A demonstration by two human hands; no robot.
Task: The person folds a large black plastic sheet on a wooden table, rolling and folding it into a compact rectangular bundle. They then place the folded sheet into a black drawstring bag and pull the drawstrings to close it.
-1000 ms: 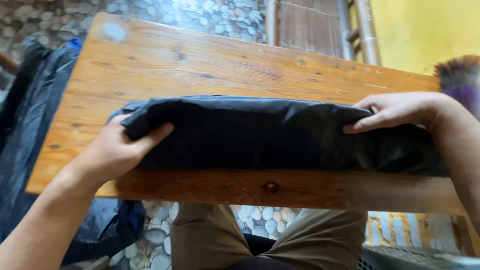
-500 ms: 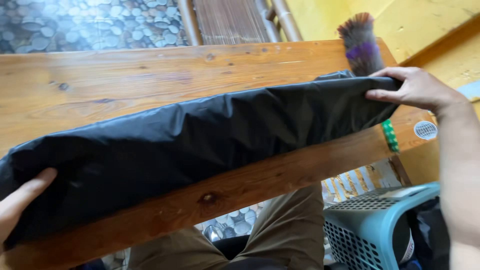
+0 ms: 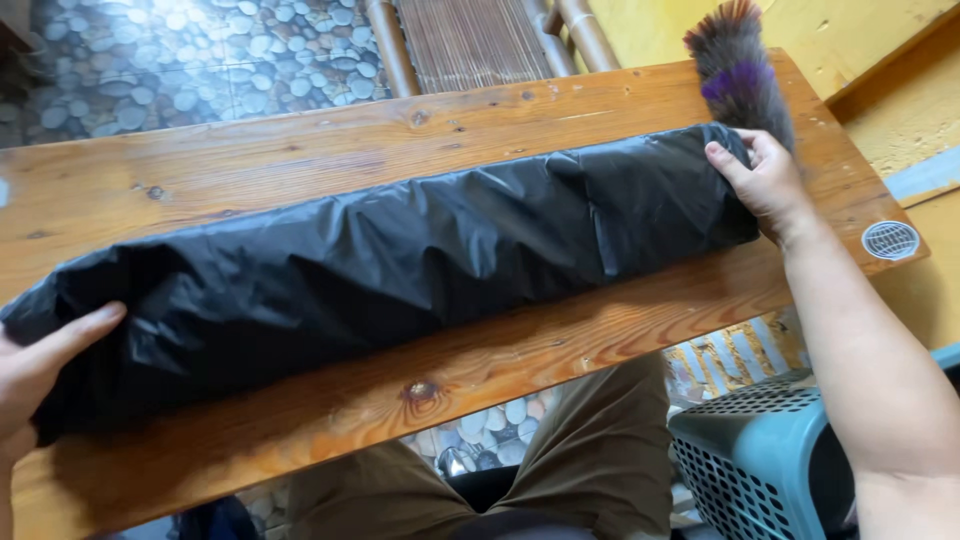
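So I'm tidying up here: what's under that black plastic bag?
The black plastic bag lies flat on the wooden table, both ends held by hands. The tabletop beneath it is covered; any contents are hidden too.

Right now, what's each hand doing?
Left hand: open, flat against the end of the long black plastic-wrapped bundle.
Right hand: fingers curled on the bundle's other end.

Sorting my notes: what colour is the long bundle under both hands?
Black, a crinkled plastic bundle, clearest in the head view.
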